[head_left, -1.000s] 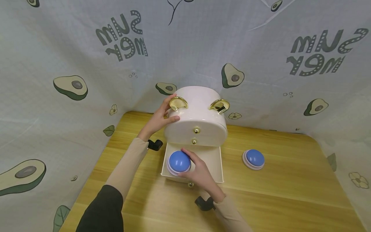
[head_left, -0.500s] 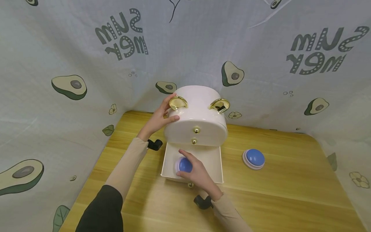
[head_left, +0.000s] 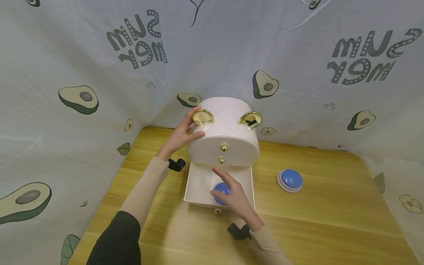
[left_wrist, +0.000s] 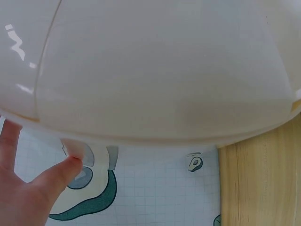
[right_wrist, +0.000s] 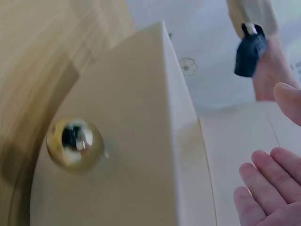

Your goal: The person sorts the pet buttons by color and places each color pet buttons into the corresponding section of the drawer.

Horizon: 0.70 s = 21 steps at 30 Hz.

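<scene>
A white rounded cabinet (head_left: 228,110) with gold ears stands at the back of the table, its bottom drawer (head_left: 200,178) pulled out. Inside the drawer sits a blue-domed push button (head_left: 222,187), partly hidden by my right hand (head_left: 236,197). That hand hovers over it, fingers extended and thumb apart; any contact is unclear. The right wrist view shows its straight fingers (right_wrist: 270,183) beyond the drawer front, holding nothing visible. My left hand (head_left: 180,138) rests on the cabinet's left side, fingers spread near the left ear; the left wrist view shows its thumb (left_wrist: 61,176) at the cabinet edge.
Right of the cabinet, a second blue-domed button (head_left: 291,179) on a white base lies on the wooden table (head_left: 331,206). Gold knobs mark the cabinet front, one knob (right_wrist: 75,143) jutting from the drawer. A printed cloth (head_left: 218,48) hangs close behind the cabinet.
The blue-domed button has gone down and rightward in the drawer, from beside my right fingers to beneath the hand. My right hand has shifted right and spread. The left hand stays put.
</scene>
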Each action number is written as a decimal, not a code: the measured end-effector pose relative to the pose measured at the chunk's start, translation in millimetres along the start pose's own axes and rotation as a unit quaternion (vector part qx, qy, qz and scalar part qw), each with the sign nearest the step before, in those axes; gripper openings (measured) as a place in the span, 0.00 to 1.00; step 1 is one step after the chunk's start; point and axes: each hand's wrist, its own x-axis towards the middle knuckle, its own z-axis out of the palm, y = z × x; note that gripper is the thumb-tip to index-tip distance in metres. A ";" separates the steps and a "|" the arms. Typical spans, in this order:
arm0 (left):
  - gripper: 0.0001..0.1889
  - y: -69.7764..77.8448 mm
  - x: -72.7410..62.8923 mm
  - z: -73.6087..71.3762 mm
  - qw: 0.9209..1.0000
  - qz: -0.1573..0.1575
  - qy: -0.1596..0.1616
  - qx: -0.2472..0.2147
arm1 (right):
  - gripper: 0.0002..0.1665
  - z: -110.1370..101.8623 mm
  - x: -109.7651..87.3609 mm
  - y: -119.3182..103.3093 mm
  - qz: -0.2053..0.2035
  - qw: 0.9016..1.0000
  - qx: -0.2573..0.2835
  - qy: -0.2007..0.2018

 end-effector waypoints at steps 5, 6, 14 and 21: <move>0.42 -0.8 1.2 0.2 1.000 -0.014 0.001 0.002 | 0.37 -26.3 -10.6 11.1 -0.023 0.998 0.056 0.034; 0.42 -0.8 1.3 0.3 1.000 -0.015 0.001 0.002 | 0.37 -32.0 -12.6 11.5 -0.024 0.997 0.063 0.042; 0.43 1.3 0.7 -0.4 1.000 -0.010 0.002 -0.001 | 0.36 -72.8 -26.7 18.1 -0.014 0.992 0.072 0.101; 0.43 1.5 1.5 -0.1 1.000 -0.009 0.001 -0.006 | 0.37 -105.1 -38.6 34.7 -0.006 0.979 0.085 0.187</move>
